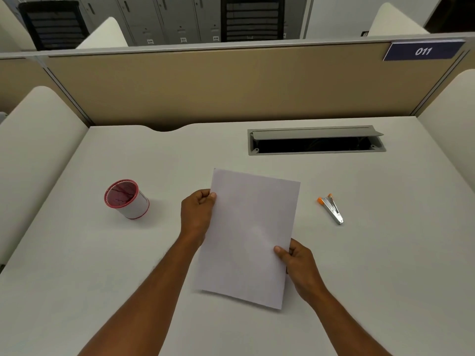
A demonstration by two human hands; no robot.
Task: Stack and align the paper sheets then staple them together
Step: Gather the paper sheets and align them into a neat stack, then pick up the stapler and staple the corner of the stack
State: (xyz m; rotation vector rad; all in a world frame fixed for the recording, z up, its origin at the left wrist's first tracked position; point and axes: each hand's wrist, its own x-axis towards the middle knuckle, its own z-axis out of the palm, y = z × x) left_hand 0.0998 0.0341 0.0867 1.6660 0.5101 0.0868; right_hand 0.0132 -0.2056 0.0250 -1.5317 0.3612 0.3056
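White paper sheets (pixel 249 235) are held as one flat stack just above the desk, tilted slightly clockwise. I cannot tell how many sheets there are. My left hand (pixel 198 217) pinches the stack's left edge near the top. My right hand (pixel 298 265) pinches its right edge lower down, thumb on top. A small silver stapler (pixel 331 208) with orange ends lies on the desk to the right of the stack, apart from both hands.
A red-rimmed white cup (pixel 127 199) stands left of the paper. An open grey cable tray (pixel 316 141) is set into the desk (pixel 102 253) at the back right. A tan partition (pixel 205 86) closes off the far side, and white dividers flank both sides.
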